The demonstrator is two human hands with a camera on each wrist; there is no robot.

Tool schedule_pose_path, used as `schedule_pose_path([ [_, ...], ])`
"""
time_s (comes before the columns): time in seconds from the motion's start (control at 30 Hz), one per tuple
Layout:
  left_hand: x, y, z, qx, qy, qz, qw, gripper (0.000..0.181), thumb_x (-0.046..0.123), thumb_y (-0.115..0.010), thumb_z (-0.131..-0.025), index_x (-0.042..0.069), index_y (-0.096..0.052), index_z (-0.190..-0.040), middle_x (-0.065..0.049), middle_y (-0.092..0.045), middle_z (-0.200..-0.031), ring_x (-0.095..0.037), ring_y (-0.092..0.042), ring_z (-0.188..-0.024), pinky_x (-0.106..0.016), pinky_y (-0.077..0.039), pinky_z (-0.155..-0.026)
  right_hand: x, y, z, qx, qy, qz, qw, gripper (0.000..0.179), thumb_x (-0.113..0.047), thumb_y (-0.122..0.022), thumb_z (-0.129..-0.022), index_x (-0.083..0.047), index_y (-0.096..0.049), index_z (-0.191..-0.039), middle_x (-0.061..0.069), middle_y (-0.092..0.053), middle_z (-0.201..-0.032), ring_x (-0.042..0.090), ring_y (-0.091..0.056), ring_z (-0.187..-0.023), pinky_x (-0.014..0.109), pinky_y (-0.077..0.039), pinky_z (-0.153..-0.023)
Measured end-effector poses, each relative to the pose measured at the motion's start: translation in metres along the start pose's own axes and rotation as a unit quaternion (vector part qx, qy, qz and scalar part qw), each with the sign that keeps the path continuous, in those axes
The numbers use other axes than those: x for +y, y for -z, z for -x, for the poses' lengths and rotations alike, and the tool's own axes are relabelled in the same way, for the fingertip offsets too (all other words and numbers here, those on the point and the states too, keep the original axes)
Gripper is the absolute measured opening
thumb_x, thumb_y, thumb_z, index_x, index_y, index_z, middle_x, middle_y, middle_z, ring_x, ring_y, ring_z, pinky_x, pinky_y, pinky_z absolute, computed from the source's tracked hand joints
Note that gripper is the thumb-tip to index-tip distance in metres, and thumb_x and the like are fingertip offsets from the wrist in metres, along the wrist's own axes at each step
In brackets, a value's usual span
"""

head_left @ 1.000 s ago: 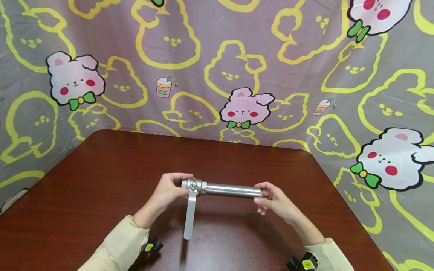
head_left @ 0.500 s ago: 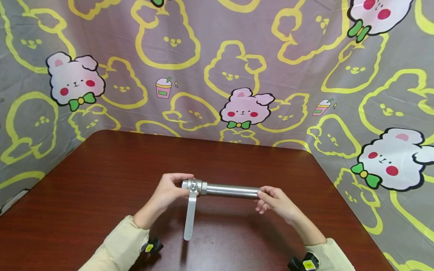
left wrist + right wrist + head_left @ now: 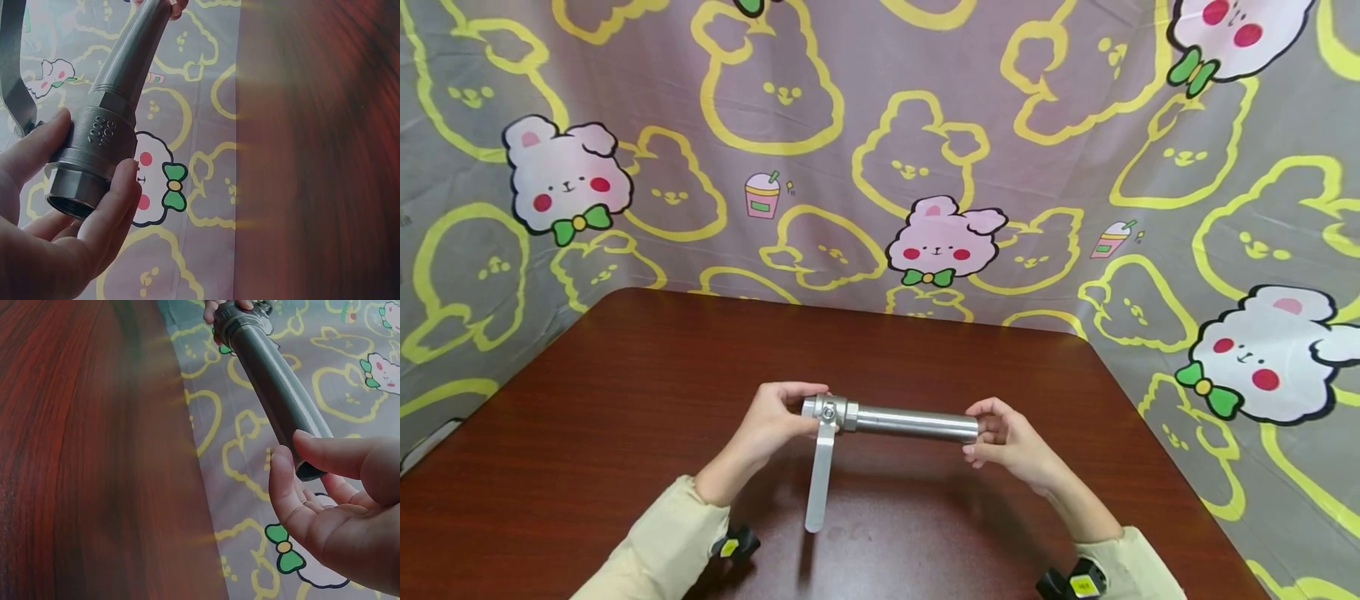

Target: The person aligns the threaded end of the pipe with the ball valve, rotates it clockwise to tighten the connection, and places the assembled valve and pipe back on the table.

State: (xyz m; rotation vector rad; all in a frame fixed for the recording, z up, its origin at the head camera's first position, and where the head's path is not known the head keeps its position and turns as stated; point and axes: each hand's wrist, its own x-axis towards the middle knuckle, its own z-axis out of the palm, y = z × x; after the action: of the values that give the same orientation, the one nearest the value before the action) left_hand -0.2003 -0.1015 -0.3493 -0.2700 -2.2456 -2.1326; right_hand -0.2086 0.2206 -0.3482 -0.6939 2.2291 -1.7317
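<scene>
A steel ball valve [image 3: 842,402] with a long lever handle [image 3: 820,483] is held above the table by my left hand [image 3: 771,425]. Thumb and fingers grip the valve body near its open hex end [image 3: 75,187]. A smooth metal pipe [image 3: 917,423] extends rightward from the valve's other hex end, roughly level. At the pipe's free end is my right hand [image 3: 1022,446], its thumb low on the near side and a finger over the top. In the right wrist view the thumb lies against the pipe [image 3: 281,394], with the fingers curled around its end. The lever points toward me.
The dark reddish-brown table [image 3: 700,358] lies under both hands. Behind it and along both sides hangs a fabric curtain [image 3: 820,183] with cartoon rabbits. A black device [image 3: 741,546] is strapped at the left sleeve and another device [image 3: 1075,582] at the right.
My right thumb went up onto the pipe's near side half a second ago and is now lower again, with the fingers shifted round the end. Left hand and valve stay nearly still.
</scene>
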Motion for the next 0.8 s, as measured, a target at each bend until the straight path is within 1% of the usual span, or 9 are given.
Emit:
schedule_pose_path([
  [0.17,-0.0017,-0.0001,0.0004,-0.005,0.002,0.009,0.9999,0.044,-0.011,-0.065,-0.064,-0.016,-0.056,-0.106,-0.021,-0.062,-0.092,-0.015,-0.056,-0.069,-0.031,-0.053,-0.058,0.0035,0.0004,0.0007,-0.006,0.011,-0.001,0.9999,0.042,0.004,-0.061,-0.079,0.015,-0.036,-0.111,0.014,-0.054,-0.082,0.016,-0.059,-0.067,0.040,-0.052,-0.059],
  [0.33,-0.0022,0.0009,0.0013,-0.003,0.006,0.018,0.9998,0.045,-0.012,-0.065,-0.063,-0.017,-0.056,-0.107,-0.022,-0.062,-0.094,-0.015,-0.057,-0.069,-0.034,-0.053,-0.058,0.0038,0.0002,0.0004,-0.032,0.023,-0.012,0.9992,0.036,0.005,-0.054,-0.084,0.018,-0.034,-0.112,0.018,-0.053,-0.081,0.019,-0.061,-0.066,0.042,-0.052,-0.057],
  [0.43,-0.0024,0.0015,0.0011,-0.001,0.007,0.020,0.9998,0.045,-0.012,-0.065,-0.063,-0.017,-0.056,-0.107,-0.023,-0.061,-0.095,-0.015,-0.057,-0.069,-0.035,-0.053,-0.059,0.0030,-0.0003,-0.0001,-0.037,0.009,-0.015,0.9991,0.035,0.002,-0.051,-0.087,0.019,-0.034,-0.112,0.019,-0.054,-0.082,0.021,-0.061,-0.065,0.042,-0.052,-0.057],
  [0.57,-0.0034,0.0021,0.0004,-0.004,0.006,0.023,0.9997,0.045,-0.012,-0.065,-0.063,-0.017,-0.055,-0.107,-0.023,-0.061,-0.095,-0.015,-0.057,-0.069,-0.036,-0.053,-0.059,0.0032,-0.0009,-0.0011,-0.035,-0.014,-0.021,0.9990,0.035,-0.004,-0.050,-0.090,0.019,-0.035,-0.112,0.019,-0.054,-0.083,0.021,-0.061,-0.064,0.037,-0.053,-0.057],
  [0.67,-0.0039,0.0024,0.0000,-0.006,0.005,0.025,0.9997,0.045,-0.012,-0.065,-0.064,-0.018,-0.055,-0.107,-0.023,-0.062,-0.094,-0.015,-0.058,-0.069,-0.036,-0.053,-0.059,0.0035,-0.0012,-0.0016,-0.039,-0.017,-0.027,0.9987,0.034,-0.005,-0.048,-0.091,0.019,-0.034,-0.110,0.016,-0.055,-0.082,0.020,-0.061,-0.066,0.034,-0.053,-0.058],
  [0.8,-0.0036,0.0026,-0.0009,-0.007,0.007,0.028,0.9996,0.045,-0.012,-0.065,-0.064,-0.018,-0.055,-0.107,-0.022,-0.061,-0.093,-0.016,-0.058,-0.068,-0.037,-0.053,-0.059,0.0034,-0.0019,-0.0024,-0.037,-0.015,-0.021,0.9990,0.035,-0.007,-0.047,-0.092,0.020,-0.034,-0.109,0.014,-0.057,-0.079,0.022,-0.061,-0.068,0.035,-0.053,-0.062],
])
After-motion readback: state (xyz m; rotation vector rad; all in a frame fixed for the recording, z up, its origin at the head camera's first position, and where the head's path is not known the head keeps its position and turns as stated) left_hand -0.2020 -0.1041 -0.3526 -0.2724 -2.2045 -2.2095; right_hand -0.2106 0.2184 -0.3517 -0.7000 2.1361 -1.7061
